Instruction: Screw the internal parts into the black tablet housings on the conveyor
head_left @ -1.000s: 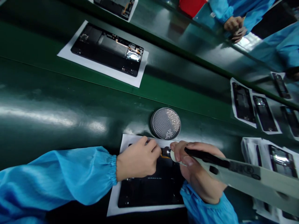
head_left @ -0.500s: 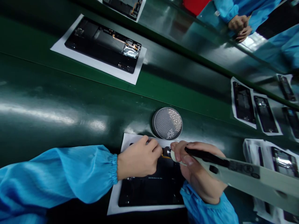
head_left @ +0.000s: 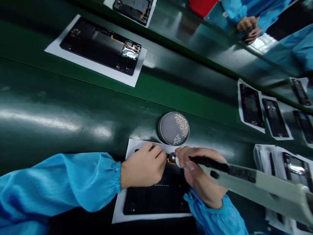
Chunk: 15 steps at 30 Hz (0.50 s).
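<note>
My right hand is wrapped round a pale electric screwdriver with a black lever along its side. The tool slants down to the left. Its metal nose points at the upper part of a black tablet-like device, which lies on a white sheet. My left hand rests over the device's upper left, fingers curled close to the screwdriver nose. Whatever those fingertips hold is hidden. A bit of orange flex cable shows beneath the nose. Just beyond the sheet stands a round grey perforated dish, shiny small screws covering its right part.
Another opened device lies on white paper on the green strip ahead. More devices on paper line the right side, above a stack of papers and devices. Across the bench, a co-worker's hands are together.
My right hand and the screwdriver have shifted slightly left, nearer my left hand. The left hand keeps nearly the same place on the device. The whole view has drifted a little.
</note>
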Tool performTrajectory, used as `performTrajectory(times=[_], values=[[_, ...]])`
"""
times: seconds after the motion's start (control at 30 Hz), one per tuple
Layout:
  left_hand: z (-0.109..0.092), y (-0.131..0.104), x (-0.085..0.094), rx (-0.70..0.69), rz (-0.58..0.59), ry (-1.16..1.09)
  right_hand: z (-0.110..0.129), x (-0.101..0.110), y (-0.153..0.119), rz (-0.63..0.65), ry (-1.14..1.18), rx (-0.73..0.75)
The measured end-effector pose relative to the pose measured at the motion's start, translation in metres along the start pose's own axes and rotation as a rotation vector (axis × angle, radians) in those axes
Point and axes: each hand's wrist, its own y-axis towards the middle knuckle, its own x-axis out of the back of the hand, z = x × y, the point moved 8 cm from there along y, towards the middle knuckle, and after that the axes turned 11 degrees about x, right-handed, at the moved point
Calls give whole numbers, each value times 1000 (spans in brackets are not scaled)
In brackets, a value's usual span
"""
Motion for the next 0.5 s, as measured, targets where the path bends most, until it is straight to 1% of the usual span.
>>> performTrajectory(times=[0.07, 0.1, 0.2, 0.3, 0.4, 0.5], values=[[1, -1, -2, 21, 16, -14, 3, 4, 5, -15, 1, 25], [1, -2, -3, 32, 31, -21, 6, 9, 9, -45, -2, 51], [1, -3, -6, 49, 81, -34, 14, 27, 24, -193, -34, 135], [1, -3, -8, 54, 104, -28, 12, 38, 35, -298, -70, 166], [2, -3, -10, 56, 121, -25, 3, 40, 39, -321, -67, 160], [2, -4, -11, 47, 134, -16, -2, 36, 39, -303, -72, 163]])
